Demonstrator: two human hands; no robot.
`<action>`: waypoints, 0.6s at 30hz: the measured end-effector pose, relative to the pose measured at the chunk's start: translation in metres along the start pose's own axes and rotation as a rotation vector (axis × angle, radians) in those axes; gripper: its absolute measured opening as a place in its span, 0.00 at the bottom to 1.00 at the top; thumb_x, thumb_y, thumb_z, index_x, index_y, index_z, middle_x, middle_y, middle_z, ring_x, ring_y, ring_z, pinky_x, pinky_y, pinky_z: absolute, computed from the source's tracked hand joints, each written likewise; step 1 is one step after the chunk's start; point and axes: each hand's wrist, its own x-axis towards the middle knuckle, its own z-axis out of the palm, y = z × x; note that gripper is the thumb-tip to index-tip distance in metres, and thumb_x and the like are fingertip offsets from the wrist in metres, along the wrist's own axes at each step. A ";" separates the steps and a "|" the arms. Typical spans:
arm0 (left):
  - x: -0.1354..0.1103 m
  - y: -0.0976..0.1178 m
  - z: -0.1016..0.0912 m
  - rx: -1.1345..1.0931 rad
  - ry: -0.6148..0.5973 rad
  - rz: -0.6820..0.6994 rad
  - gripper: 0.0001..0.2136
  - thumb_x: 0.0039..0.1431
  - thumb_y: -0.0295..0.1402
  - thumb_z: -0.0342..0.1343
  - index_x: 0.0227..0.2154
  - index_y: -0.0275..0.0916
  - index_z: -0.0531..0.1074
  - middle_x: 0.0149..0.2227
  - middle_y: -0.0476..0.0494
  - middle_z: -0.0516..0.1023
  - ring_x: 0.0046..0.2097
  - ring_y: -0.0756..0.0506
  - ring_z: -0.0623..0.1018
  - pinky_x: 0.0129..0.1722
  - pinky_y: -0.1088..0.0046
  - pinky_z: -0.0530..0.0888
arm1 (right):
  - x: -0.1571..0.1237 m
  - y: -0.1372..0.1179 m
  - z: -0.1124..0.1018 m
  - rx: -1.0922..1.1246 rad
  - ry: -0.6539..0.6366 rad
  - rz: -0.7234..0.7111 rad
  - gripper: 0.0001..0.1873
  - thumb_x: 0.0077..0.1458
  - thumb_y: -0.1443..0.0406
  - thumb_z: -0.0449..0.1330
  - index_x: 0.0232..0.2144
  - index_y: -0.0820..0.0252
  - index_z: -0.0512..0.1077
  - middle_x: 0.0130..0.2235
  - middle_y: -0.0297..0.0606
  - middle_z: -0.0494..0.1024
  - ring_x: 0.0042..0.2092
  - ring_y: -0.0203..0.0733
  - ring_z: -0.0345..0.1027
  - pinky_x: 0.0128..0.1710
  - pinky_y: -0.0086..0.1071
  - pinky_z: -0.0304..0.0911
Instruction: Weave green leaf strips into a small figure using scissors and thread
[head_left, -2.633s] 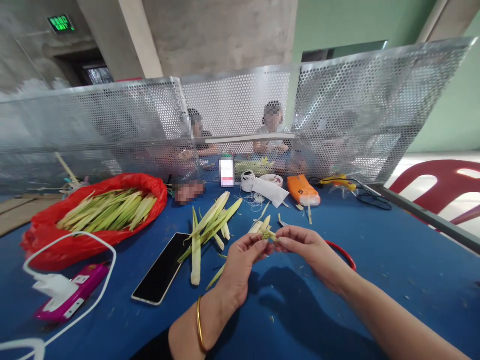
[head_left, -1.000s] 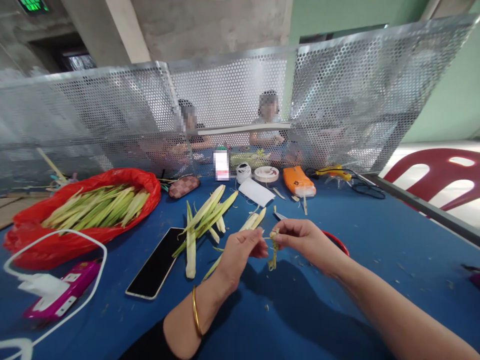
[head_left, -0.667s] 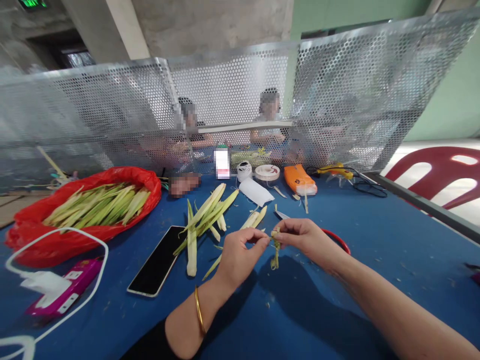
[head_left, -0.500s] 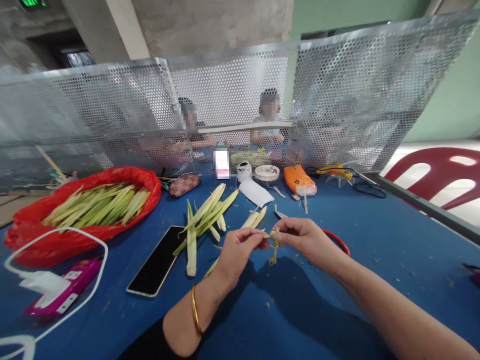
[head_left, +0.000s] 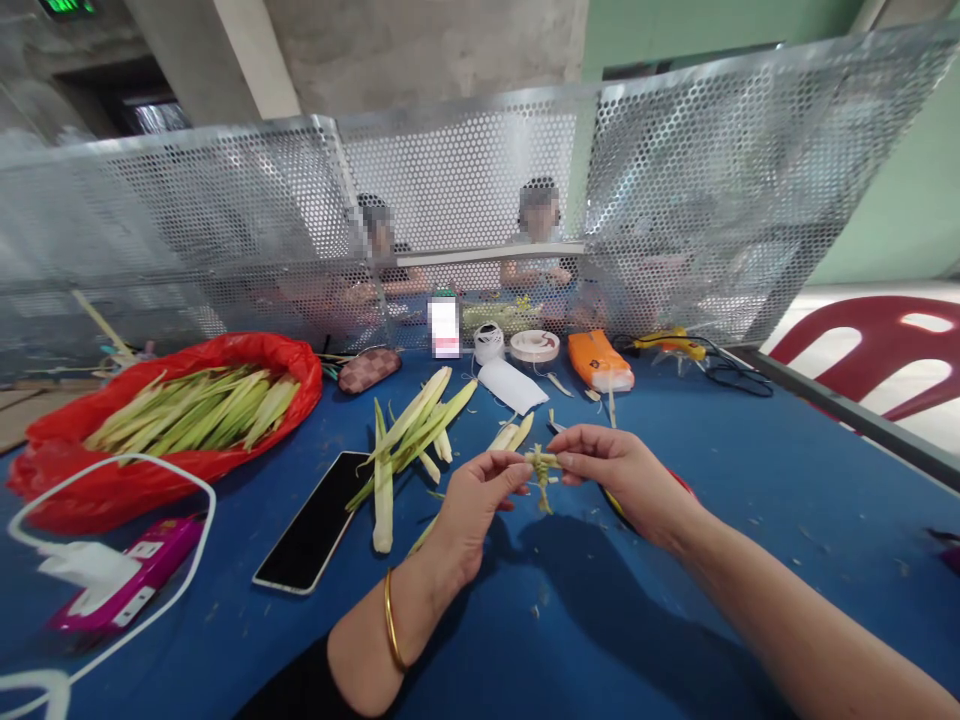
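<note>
Between my hands hangs a small figure of knotted green husk strips (head_left: 541,470), held above the blue table. My left hand (head_left: 480,500) pinches its left end between thumb and fingers. On the other side, my right hand (head_left: 619,480) grips the right end the same way. Scissors with a red handle (head_left: 681,484) lie partly hidden under my right hand. Just beyond my hands rest pale husk pieces (head_left: 512,433). Longer green husk leaves (head_left: 409,440) are piled to the left of them.
A red plastic bag (head_left: 67,430) full of husk leaves stands at the left. Near it are a phone (head_left: 319,525) and a purple power strip (head_left: 142,575) with a white plug. Thread (head_left: 489,343), tape (head_left: 534,346) and an orange tissue pack (head_left: 598,360) line the perforated metal screen (head_left: 465,150).
My hands have turned the small husk figure, so its crossed shape now faces me. My right hand has shifted slightly, covering more of the red-handled scissors.
</note>
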 end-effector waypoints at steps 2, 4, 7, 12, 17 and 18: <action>-0.001 0.000 0.001 0.043 -0.030 0.002 0.13 0.44 0.36 0.67 0.34 0.38 0.79 0.32 0.45 0.79 0.34 0.50 0.74 0.32 0.77 0.65 | 0.000 0.002 0.000 0.027 -0.010 0.015 0.14 0.37 0.61 0.71 0.29 0.61 0.76 0.27 0.32 0.76 0.28 0.33 0.67 0.31 0.29 0.62; -0.002 0.001 0.001 0.067 -0.091 0.005 0.11 0.45 0.35 0.66 0.31 0.36 0.80 0.31 0.45 0.79 0.33 0.50 0.74 0.33 0.76 0.65 | 0.002 0.004 0.001 0.043 0.004 0.013 0.15 0.38 0.60 0.70 0.30 0.61 0.76 0.28 0.33 0.76 0.27 0.32 0.66 0.31 0.29 0.62; -0.003 0.002 0.002 0.028 -0.116 -0.011 0.10 0.46 0.37 0.65 0.29 0.36 0.79 0.27 0.46 0.78 0.31 0.50 0.73 0.32 0.75 0.65 | 0.003 0.006 0.001 0.020 0.057 -0.007 0.17 0.40 0.58 0.70 0.32 0.60 0.75 0.27 0.32 0.75 0.26 0.32 0.65 0.30 0.29 0.60; 0.000 0.001 0.002 -0.070 -0.014 -0.023 0.11 0.46 0.37 0.65 0.30 0.37 0.76 0.27 0.50 0.75 0.29 0.52 0.72 0.30 0.76 0.65 | -0.001 0.008 0.007 -0.070 -0.018 0.097 0.15 0.43 0.56 0.67 0.29 0.60 0.73 0.26 0.32 0.74 0.26 0.32 0.65 0.28 0.28 0.59; 0.000 0.000 0.003 -0.107 -0.018 -0.037 0.11 0.46 0.37 0.65 0.29 0.36 0.72 0.27 0.51 0.73 0.29 0.53 0.71 0.28 0.77 0.66 | -0.009 0.010 0.019 -0.215 -0.148 0.073 0.09 0.45 0.60 0.64 0.24 0.61 0.71 0.23 0.30 0.70 0.26 0.33 0.63 0.29 0.28 0.57; -0.001 0.000 0.003 -0.107 -0.042 -0.039 0.12 0.45 0.37 0.66 0.29 0.36 0.72 0.27 0.50 0.72 0.29 0.52 0.71 0.27 0.76 0.67 | -0.010 0.010 0.021 -0.235 -0.140 0.058 0.09 0.46 0.61 0.62 0.23 0.61 0.70 0.23 0.30 0.70 0.26 0.33 0.63 0.29 0.28 0.57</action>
